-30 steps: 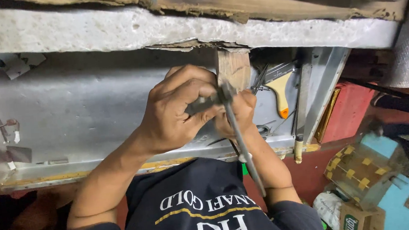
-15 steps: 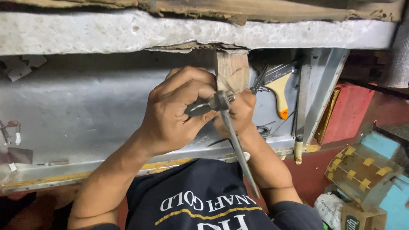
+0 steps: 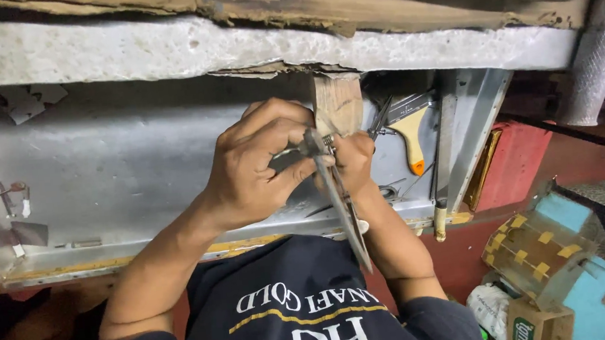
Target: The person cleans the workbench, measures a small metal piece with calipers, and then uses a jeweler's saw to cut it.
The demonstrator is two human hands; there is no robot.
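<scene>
Two hands meet in the middle of the view, over a grey metal tray (image 3: 123, 170). The left hand (image 3: 259, 166) is curled almost closed, and its fingers (image 3: 282, 139) grip the top of a long metal tool (image 3: 337, 203), near the joint where the two thin legs come together. The tool looks like a divider or compass, but the view is not sharp enough to be sure. Its legs point down and a little to the right, over the dark shirt (image 3: 292, 307). The right hand (image 3: 352, 159) is mostly hidden behind the left one; its fingers are bent around a small wood block (image 3: 337, 106) that stands upright against the tray, touching the tool's top. How tight this hand holds, I cannot tell. Just right of the hands, a scraper (image 3: 411, 129) with an orange handle lies in the tray. Above the tray runs a rough concrete ledge (image 3: 164, 51). At the far right is a red box (image 3: 518, 164), well apart from the hands.
</scene>
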